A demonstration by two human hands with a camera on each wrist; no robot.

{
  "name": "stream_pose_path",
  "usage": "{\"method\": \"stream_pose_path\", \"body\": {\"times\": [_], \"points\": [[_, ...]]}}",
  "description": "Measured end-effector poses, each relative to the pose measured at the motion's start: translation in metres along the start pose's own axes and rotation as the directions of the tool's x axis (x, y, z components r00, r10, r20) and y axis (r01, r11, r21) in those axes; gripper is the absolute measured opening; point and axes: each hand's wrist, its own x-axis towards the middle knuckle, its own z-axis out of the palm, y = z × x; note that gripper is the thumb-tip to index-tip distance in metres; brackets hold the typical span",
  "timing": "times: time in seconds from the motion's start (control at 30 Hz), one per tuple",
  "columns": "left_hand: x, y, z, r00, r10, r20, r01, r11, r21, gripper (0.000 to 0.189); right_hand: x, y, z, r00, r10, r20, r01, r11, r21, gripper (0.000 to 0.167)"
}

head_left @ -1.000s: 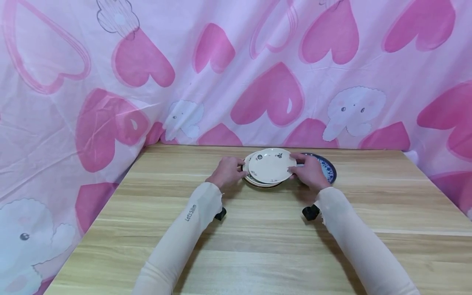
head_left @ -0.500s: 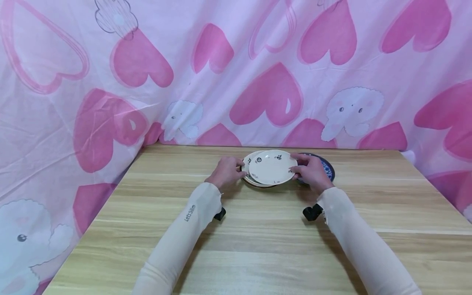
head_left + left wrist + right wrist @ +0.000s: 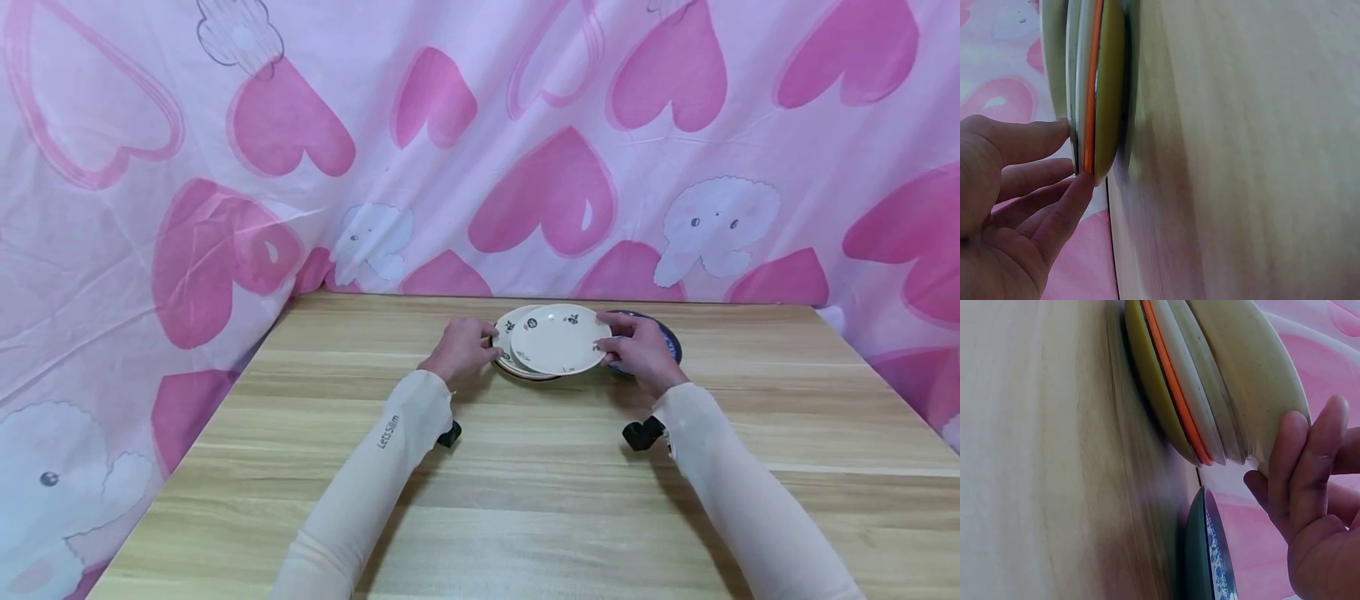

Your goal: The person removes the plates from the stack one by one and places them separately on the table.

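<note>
A cream plate [image 3: 561, 340] with small dark motifs is tilted over the stack, shifted to its right. My right hand [image 3: 641, 350] pinches its right rim; in the right wrist view fingers [image 3: 1290, 453] lie across its underside. Below sits a stack of plates [image 3: 504, 335]; from the side it shows pale rims, an orange rim [image 3: 1175, 384] and a yellow-green bottom piece [image 3: 1110, 94]. My left hand [image 3: 459, 346] is at the stack's left side, fingertips touching the rims with nearly straight fingers. Partly behind my right hand lies a dark-rimmed plate with blue pattern [image 3: 672, 342].
Everything rests on a wood-grain table [image 3: 495, 500], near its back edge. A pink curtain with hearts [image 3: 547, 192] hangs behind and along the sides. Black wrist mounts [image 3: 643, 433] hang below the sleeves.
My right hand has drawn the cream plate slightly to the right, baring more of the stack on the left and covering more of the blue-patterned plate. The left hand has stayed at the stack.
</note>
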Motion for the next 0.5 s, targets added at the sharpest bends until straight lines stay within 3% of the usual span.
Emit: {"method": "stream_pose_path", "body": {"times": [0.3,0.5], "points": [[0.002,-0.002,0.002,1.000,-0.001,0.004,0.001,1.000,-0.007,0.038,-0.007,-0.003,-0.006,1.000,0.005,0.001,-0.005,1.000,-0.010,0.059],[0.001,-0.002,0.002,1.000,-0.009,0.009,0.009,1.000,-0.018,0.039,-0.012,-0.003,-0.013,0.999,-0.038,0.005,0.038,0.999,-0.026,0.059]]}}
